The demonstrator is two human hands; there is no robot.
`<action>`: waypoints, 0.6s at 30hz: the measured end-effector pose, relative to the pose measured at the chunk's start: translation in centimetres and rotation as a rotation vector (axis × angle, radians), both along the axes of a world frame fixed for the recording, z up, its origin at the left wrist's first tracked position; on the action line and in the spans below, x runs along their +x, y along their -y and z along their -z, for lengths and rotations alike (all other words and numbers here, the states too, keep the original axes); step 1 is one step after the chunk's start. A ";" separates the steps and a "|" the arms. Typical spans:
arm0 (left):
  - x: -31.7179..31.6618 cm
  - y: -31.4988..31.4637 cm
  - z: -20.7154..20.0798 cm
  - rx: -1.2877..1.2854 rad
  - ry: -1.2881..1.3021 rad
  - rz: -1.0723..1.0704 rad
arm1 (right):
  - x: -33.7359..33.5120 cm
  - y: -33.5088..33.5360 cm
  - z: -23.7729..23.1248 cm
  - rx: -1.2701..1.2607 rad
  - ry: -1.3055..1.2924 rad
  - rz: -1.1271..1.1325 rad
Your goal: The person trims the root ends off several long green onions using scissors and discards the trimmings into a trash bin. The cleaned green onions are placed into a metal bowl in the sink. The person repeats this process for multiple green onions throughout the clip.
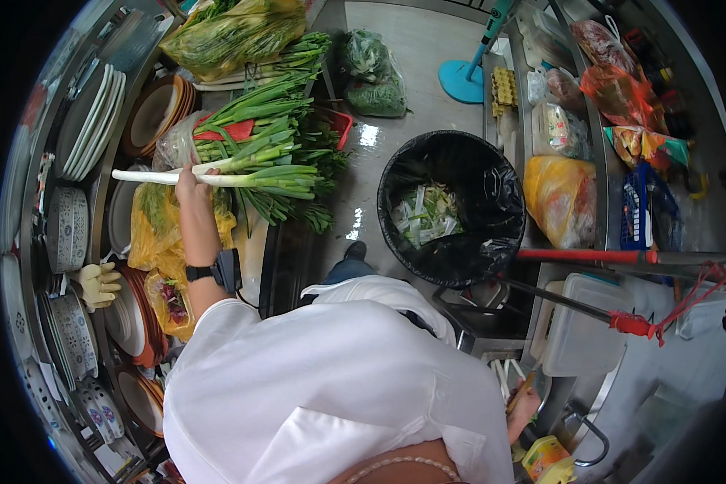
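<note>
My left hand [190, 184] is closed around the white stalk of a long leek [278, 181], holding it level above the left-hand counter. Beneath and behind it lies a heap of leeks [262, 121] with long green leaves. At the lower right, my right hand [523, 406] is closed on a thin orange-brown stick-like thing [521, 389], whose kind I cannot make out. Several cut white stalks [504, 376] lie beside that hand at the sink. My body partly hides the right arm.
A black-lined bin [492, 181] with vegetable scraps [427, 214] stands on the floor ahead. Stacked plates [97, 121] fill the left shelves. Yellow bags [238, 32] of greens sit at the far left. A red pole [589, 256] and a clear plastic box [589, 323] are at right.
</note>
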State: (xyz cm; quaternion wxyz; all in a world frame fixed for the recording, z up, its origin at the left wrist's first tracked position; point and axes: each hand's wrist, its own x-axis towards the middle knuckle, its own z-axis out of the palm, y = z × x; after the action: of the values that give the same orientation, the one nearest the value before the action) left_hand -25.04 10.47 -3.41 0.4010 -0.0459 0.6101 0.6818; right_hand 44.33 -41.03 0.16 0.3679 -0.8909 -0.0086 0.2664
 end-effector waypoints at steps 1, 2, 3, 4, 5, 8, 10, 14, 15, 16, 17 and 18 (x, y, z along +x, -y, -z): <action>1.8 0.2 -1.2 0.048 0.007 0.011 | 0.6 0.9 0.0 0.029 0.043 0.068; 3.9 0.6 -2.2 0.104 0.009 0.029 | 1.6 1.6 0.0 0.047 0.111 0.117; 6.2 0.7 -2.9 0.162 0.012 0.052 | 2.8 2.1 0.0 -0.086 0.294 0.059; 8.4 0.8 -3.6 0.224 0.031 0.126 | 4.3 2.8 -0.6 -0.088 0.326 0.046; 10.7 0.7 -4.0 0.249 0.071 0.168 | 5.7 2.9 -0.3 -0.200 0.688 -0.058; 18.6 -0.1 -4.0 0.254 0.168 0.316 | 11.4 1.8 0.3 -0.457 0.609 0.018; 24.3 -0.4 -3.8 0.286 0.296 0.434 | 14.8 0.0 1.8 -0.526 0.561 0.019; 33.9 1.2 -4.4 0.310 0.427 0.650 | 17.7 -2.5 3.4 -0.390 0.646 -0.065; 35.8 1.7 -4.7 0.298 0.407 0.684 | 17.1 -3.1 3.2 -0.344 0.776 -0.028; 37.5 2.4 -5.1 0.290 0.384 0.726 | 15.8 -4.2 2.9 -0.318 0.893 0.008; 38.9 3.1 -5.6 0.291 0.366 0.766 | 14.0 -5.6 2.4 -0.326 0.963 0.070; 40.2 3.7 -6.1 0.313 0.367 0.803 | 11.4 -7.3 1.9 -0.144 0.979 0.020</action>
State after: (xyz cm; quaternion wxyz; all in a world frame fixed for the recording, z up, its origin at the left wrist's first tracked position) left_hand 15.14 6.75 2.65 0.7365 0.1351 0.3883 0.5372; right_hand 55.69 -33.69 -1.71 0.2607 -0.9346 -0.1535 -0.1868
